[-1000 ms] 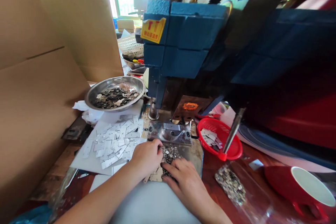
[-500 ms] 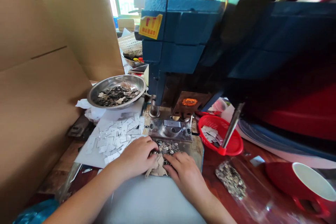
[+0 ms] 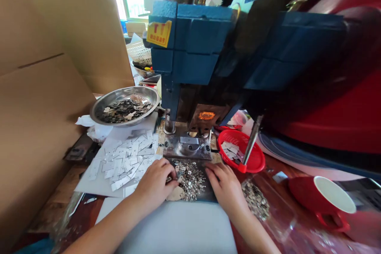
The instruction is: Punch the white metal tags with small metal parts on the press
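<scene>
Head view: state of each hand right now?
Left hand: fingers curled at the pile of small metal parts; grip cannot be told.
Right hand: loosely open beside the pile, nothing visibly held.

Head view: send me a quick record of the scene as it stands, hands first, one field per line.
Left hand: fingers curled at the left edge of the small shiny parts, by a flat tan piece; grip unclear
Right hand: palm down, just right of those parts
Behind hands: blue press with yellow sticker
Left side: scattered pale strips; metal bowl of flat pieces beyond them
Right side: red basket with pale pieces inside; red mug
</scene>
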A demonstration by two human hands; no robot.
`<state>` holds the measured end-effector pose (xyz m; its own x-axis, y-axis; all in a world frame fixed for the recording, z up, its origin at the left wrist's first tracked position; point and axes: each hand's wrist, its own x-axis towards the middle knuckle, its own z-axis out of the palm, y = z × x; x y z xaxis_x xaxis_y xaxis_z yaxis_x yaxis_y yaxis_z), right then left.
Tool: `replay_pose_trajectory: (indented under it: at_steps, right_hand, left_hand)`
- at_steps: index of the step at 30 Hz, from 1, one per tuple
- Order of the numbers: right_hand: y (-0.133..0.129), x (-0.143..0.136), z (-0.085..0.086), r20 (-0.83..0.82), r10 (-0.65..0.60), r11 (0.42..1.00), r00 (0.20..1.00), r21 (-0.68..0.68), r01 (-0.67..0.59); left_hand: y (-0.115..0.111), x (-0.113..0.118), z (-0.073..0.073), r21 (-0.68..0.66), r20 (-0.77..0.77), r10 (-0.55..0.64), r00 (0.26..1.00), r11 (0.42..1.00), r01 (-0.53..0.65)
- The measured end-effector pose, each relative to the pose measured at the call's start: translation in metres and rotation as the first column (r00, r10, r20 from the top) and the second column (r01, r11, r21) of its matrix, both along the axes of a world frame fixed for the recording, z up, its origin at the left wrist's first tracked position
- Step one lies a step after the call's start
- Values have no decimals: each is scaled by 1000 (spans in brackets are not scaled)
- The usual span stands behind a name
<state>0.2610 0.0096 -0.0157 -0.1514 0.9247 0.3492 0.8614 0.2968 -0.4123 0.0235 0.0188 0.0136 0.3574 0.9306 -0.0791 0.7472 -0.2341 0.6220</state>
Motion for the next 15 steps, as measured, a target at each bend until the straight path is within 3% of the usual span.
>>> replay_pose_trajectory:
  at_steps: [8, 15]
  right_hand:
    - [26, 6, -8, 124, -54, 998, 991, 44, 49]
    - [28, 3, -8, -66, -72, 994, 995, 78, 77]
  left_hand:
    - [-2, -8, -4, -40, 171, 130, 977, 991, -125]
    - [2, -13, -10, 23, 268, 145, 952, 987, -157]
